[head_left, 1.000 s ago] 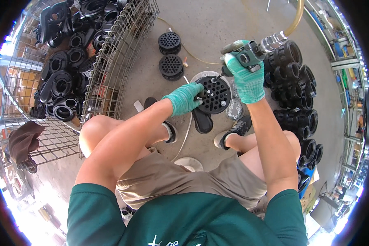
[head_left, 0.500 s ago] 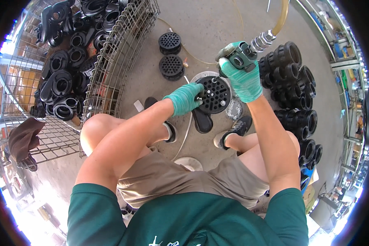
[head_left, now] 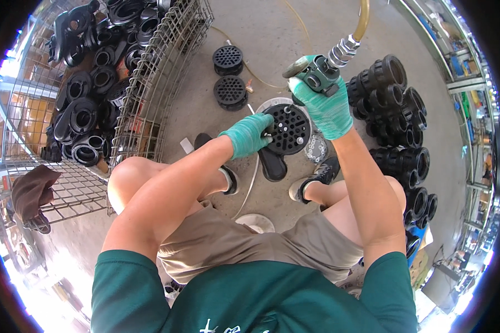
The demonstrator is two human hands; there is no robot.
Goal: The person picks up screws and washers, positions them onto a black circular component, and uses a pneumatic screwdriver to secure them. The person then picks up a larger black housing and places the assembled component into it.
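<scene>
My right hand (head_left: pixel 324 109), in a green glove, is wrapped round a dark green air tool (head_left: pixel 318 76). A metal coupling (head_left: pixel 344 51) joins the tool to a yellowish hose. Below and left of it lies a round black perforated plate (head_left: pixel 288 141) with several bolts standing on its face. My gloved left hand (head_left: pixel 249 135) grips the plate's left edge, its fingertips on the rim; a small bolt shows by the thumb. A black rounded part (head_left: pixel 274 167) sticks out from under the plate towards me. The tool's working end is hidden by the hand.
Two perforated black discs (head_left: pixel 228 59) stand ahead on the floor. A wire cage (head_left: pixel 150 77) of black fittings is at left; rows of black ringed fittings (head_left: pixel 380 83) stand at right. A clear container of small metal pieces (head_left: pixel 315 150) sits beside the plate. Hoses cross the floor.
My right hand has shifted slightly left with the air tool, which has turned a little, and the hose has swung left. My left hand stays on the plate.
</scene>
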